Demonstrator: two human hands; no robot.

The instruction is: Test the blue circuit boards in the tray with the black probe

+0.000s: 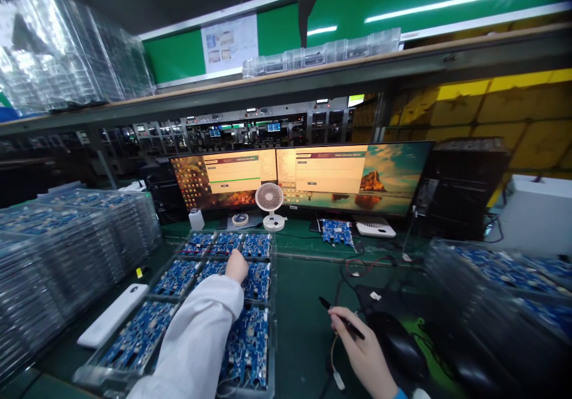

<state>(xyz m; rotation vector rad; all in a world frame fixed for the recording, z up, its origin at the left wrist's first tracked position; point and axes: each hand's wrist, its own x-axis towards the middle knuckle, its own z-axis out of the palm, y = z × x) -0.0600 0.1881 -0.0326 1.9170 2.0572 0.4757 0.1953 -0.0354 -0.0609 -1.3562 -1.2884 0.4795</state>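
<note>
- I am reaching my left hand (236, 266) out over the clear tray (268, 381), fingers curled down onto a blue circuit board (258, 280) in the middle row; whether I am gripping it I cannot tell.
- I am pinching a black pen (342, 320) in my right hand (364, 351), hovering above the green mat (299, 321), so it is staying ready.
- The boards are lying flat in separate pockets, keeping them apart.

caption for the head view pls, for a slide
Left hand reaches into a tray of blue circuit boards; right hand holds a black pen.
</note>
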